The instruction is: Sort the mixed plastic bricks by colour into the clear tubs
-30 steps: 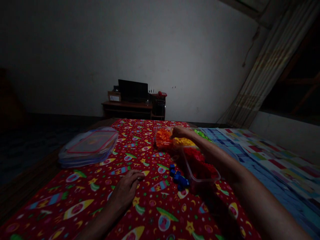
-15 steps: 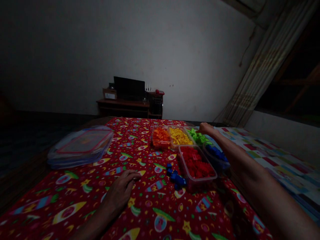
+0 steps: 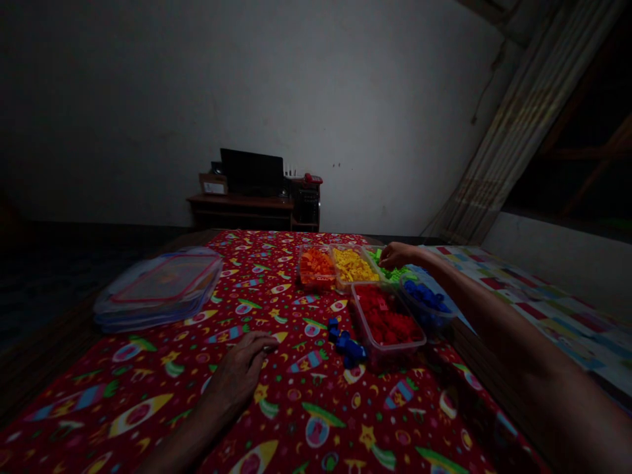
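Observation:
My right hand [image 3: 395, 255] reaches over the container of green building blocks [image 3: 397, 273], its fingers bent down and closed among the blocks. Whatever lies between those fingertips is too small and dark to make out. My left hand [image 3: 247, 359] lies on the red patterned cloth [image 3: 296, 401], fingers loosely stretched and apart, holding nothing that I can see. To its right is a small cluster of blue blocks [image 3: 348, 347] on the cloth, beside the container of red blocks [image 3: 388, 319].
Containers of orange blocks [image 3: 316, 264], yellow blocks [image 3: 354, 264] and blue blocks [image 3: 425, 296] stand round the red one. Stacked clear lids [image 3: 160, 289] lie at the left. Behind the table is a desk with a monitor [image 3: 253, 172]; a patchwork-covered surface [image 3: 533, 303] is at the right.
My right hand has moved a little left, and its fingers now point down into the green blocks. My left hand has stayed in place. The view has shifted slightly.

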